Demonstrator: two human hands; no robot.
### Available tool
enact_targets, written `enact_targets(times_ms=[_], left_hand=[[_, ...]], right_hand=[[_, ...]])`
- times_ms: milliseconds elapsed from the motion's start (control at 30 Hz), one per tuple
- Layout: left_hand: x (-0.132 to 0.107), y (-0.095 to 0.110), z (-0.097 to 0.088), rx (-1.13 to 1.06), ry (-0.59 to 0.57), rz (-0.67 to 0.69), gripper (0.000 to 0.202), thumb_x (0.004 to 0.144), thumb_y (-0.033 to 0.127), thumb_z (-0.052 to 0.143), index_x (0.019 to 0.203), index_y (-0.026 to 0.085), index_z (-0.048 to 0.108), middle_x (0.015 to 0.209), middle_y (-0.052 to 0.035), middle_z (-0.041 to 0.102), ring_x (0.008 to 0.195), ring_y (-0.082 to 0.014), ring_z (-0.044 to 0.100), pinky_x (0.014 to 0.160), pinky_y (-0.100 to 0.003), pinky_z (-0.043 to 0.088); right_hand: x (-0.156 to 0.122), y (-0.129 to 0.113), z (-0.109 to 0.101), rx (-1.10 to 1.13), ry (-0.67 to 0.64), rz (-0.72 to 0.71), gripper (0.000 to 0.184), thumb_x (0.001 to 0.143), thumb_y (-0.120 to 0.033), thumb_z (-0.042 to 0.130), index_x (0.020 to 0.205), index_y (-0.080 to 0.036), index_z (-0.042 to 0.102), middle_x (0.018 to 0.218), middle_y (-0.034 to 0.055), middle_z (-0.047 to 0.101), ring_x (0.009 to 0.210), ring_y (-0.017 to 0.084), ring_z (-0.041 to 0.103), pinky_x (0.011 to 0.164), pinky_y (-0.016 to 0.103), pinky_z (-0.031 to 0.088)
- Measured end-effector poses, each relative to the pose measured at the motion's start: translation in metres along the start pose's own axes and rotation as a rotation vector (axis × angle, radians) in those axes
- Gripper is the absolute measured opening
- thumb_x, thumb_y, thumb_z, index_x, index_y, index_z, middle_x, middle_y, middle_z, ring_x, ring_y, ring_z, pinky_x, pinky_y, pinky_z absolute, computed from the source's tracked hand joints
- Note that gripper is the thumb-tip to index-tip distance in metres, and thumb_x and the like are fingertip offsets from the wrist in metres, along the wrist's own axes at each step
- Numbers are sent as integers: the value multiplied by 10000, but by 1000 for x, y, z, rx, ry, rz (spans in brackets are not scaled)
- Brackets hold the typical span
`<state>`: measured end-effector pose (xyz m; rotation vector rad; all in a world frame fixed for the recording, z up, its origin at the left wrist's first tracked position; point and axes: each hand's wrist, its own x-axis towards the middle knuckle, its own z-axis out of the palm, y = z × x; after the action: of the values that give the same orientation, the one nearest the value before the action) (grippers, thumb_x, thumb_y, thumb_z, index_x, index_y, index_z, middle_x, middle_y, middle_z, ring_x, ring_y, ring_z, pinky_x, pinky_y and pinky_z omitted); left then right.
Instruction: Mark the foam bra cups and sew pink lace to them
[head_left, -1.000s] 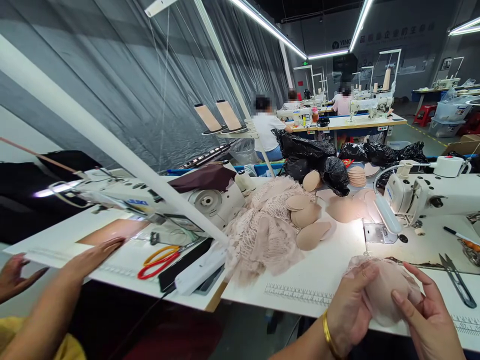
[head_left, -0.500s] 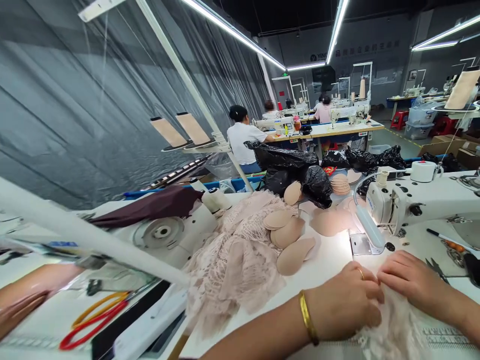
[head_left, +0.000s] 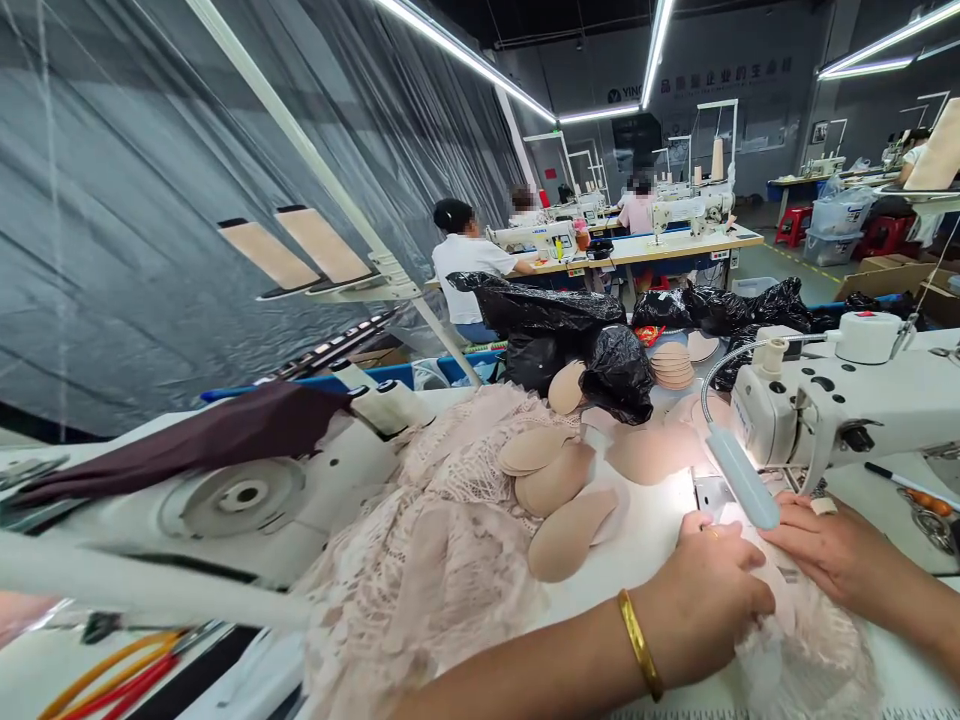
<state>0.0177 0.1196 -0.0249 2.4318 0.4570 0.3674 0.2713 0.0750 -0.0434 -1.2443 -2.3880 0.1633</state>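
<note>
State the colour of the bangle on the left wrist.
The bangle is gold-coloured, seen best in the head view.

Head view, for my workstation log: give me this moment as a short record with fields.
left hand: on pale fabric, fingers bent; firmness of grip unclear
left wrist: gold bracelet
right hand: on the same fabric, fingers mostly straight
machine: white sewing machine beyond the right hand, with a lamp
left of the hands: beige pads, then a lace heap
farther back: black plastic bags
</note>
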Motion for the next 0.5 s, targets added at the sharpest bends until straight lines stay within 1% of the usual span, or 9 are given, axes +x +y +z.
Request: enact_targets(times_ms=[67,133,200,300,400,500], left_hand=[[3,0,2,125,-10,35,70,786,134,712,777,202,702,1046,-72,763,947,-259,605,937,-483,297],[6,0,3,187,6,51,50,817,164,706,799,210,714,1029,-66,764,901,-235,589,904,-465,298],[7,0,3,205,30,54,50,825,173,694,800,212,713,1020,-65,764,878,-224,583,879,-446,303],[9,-1,3,233,40,61,49,810,170,679,775,202,690,1024,-63,765,844,-212,584,851,-426,309],[9,-1,5,225,52,54,42,819,183,681,790,211,695,1030,-64,771,844,-219,603,852,-420,315],[7,0,6,196,57,41,47,807,169,689,797,214,694,1057,-69,773,888,-242,637,872,-420,321]], right_hand=[[0,1,1,-15,-2,32,372,1032,-128,488,1131,-327,786,1137,22,804,907,228,715,769,337,546],[0,3,2,-32,5,70,375,1035,-140,484,1130,-334,790,1138,14,806,862,225,711,738,336,549],[-1,5,2,-61,22,92,390,1030,-147,487,1168,-351,788,1145,6,812,838,229,708,714,337,554],[-2,7,2,-146,40,59,421,1014,-132,484,1217,-356,777,1182,-5,821,812,240,699,695,349,570],[-1,8,0,-206,43,33,423,1001,-105,464,1173,-329,779,1198,-8,823,773,240,684,658,350,574],[-2,7,-1,-189,26,41,414,999,-103,461,1167,-313,776,1189,10,820,782,238,693,672,353,575]])
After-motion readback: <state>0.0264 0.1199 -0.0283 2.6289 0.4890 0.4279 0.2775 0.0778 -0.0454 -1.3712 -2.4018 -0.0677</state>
